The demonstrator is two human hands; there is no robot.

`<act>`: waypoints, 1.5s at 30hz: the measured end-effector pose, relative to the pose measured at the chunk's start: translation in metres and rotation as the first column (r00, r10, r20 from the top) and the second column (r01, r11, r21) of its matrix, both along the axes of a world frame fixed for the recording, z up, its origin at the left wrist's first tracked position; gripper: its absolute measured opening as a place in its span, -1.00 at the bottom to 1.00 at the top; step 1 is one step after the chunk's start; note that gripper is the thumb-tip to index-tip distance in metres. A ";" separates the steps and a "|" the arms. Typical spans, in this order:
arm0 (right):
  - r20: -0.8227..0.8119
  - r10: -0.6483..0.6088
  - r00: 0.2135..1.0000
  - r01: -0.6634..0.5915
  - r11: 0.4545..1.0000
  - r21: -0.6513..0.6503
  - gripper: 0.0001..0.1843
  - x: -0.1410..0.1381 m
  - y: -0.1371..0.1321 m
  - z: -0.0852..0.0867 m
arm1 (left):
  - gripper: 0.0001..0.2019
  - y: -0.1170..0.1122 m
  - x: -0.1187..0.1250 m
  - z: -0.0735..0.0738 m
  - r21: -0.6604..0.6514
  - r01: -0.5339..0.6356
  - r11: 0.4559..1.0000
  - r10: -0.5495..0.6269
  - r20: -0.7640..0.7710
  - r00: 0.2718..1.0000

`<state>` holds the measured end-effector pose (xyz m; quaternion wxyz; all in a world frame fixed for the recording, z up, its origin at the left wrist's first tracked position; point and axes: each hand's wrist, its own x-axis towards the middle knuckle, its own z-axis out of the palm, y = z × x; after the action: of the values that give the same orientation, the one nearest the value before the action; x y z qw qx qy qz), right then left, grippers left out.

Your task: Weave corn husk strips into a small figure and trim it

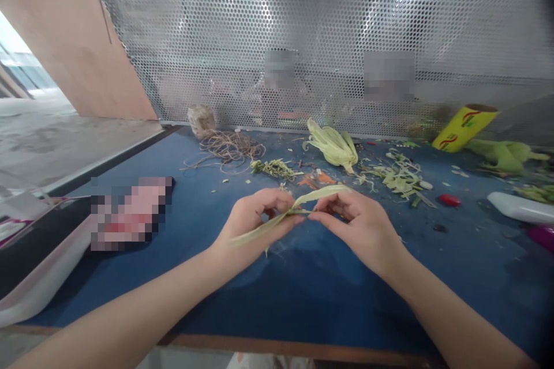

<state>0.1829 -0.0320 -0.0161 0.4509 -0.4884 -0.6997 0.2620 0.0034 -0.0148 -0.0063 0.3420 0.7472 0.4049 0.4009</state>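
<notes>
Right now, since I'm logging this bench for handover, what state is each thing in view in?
pale green corn husk strip: pinched between both hands, held above the blue table
left hand: closed on the strip
right hand: fingertips pinching the strip
brown twine tangle: loose, unwound on the table
yellow cardboard roll: lying on its side
pale green corn husk bundle: lying flat, leaves splayed
shredded husk scraps: scattered

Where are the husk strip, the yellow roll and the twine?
husk strip [322, 192], head view, its pale upper end.
yellow roll [464, 127], head view, its side.
twine [228, 147], head view, middle of the tangle.
</notes>
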 end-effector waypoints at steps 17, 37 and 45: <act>0.080 0.021 0.997 -0.019 1.000 -0.021 -0.84 0.009 0.003 0.004 | -0.92 0.008 -0.007 0.007 -0.244 0.105 0.964 -0.067 0.158 0.985; -0.178 0.036 0.983 -0.066 0.984 -0.164 -0.84 -0.006 0.000 0.005 | -0.88 -0.006 0.008 -0.005 -0.279 0.233 0.931 -0.205 0.128 0.970; -0.354 0.000 0.935 -0.073 0.979 -0.193 -0.80 -0.002 0.007 0.002 | -0.89 -0.003 0.004 0.003 -0.431 0.246 0.868 -0.163 0.222 0.961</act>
<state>0.1805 -0.0246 -0.0138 0.5116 -0.4637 -0.5864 0.4235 0.0075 -0.0178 -0.0033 0.5828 0.6461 0.3735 0.3215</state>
